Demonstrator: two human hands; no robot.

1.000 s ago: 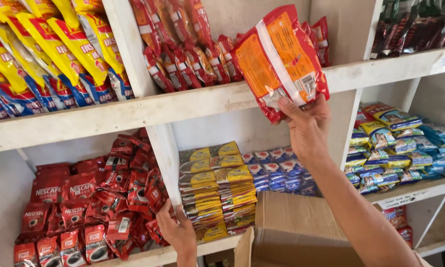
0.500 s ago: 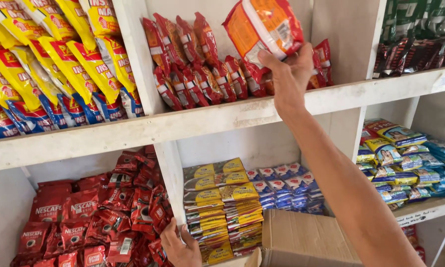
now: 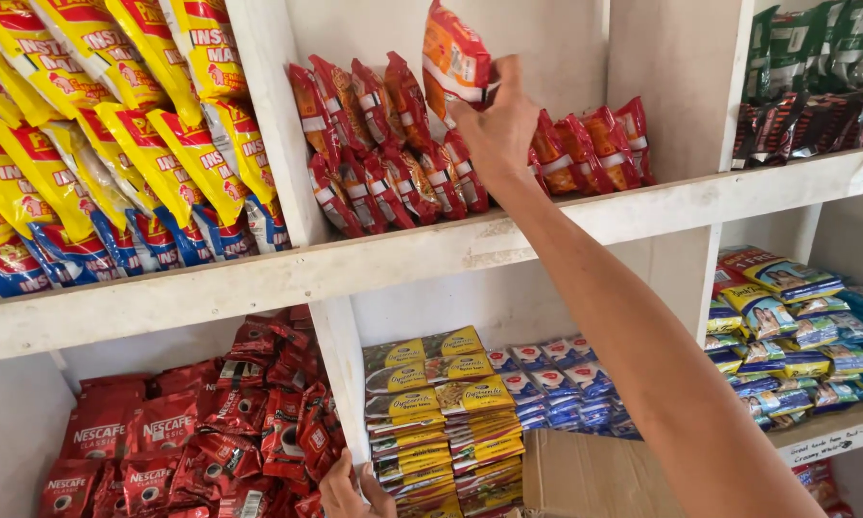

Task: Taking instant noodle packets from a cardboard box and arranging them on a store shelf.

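Lowest and nearest, at the bottom edge: the left hand, only partly in frame, fingers curled against the foot of the white shelf divider between two lower compartments — whether pinching anything cannot be told. Just right of it, a cardboard box, plain brown, standing in front of the lower shelf. Left of the divider, a heap of dark red coffee sachets, piled loosely. Right of the divider, flat stacks of yellow packets, and beside those, smaller blue-and-white packets further back. Far right on the lower level, stacked blue and multicoloured packs on their own shelf board. Rising from the lower right corner across the middle, the bare right forearm, reaching up over the long white shelf board. Up on that board, the right hand, fingers closed around the lower right edge of an orange-and-red snack packet, held upright above the row and just in front of the back wall of the middle compartment. Below and either side of the hand, a leaning row of red snack packets, overlapped like roof tiles, more of them continuing to the right. In the upper left compartment, yellow-and-blue noodle packets, leaning in rows. Upper right, dark green and brown sachets, hanging in strips.
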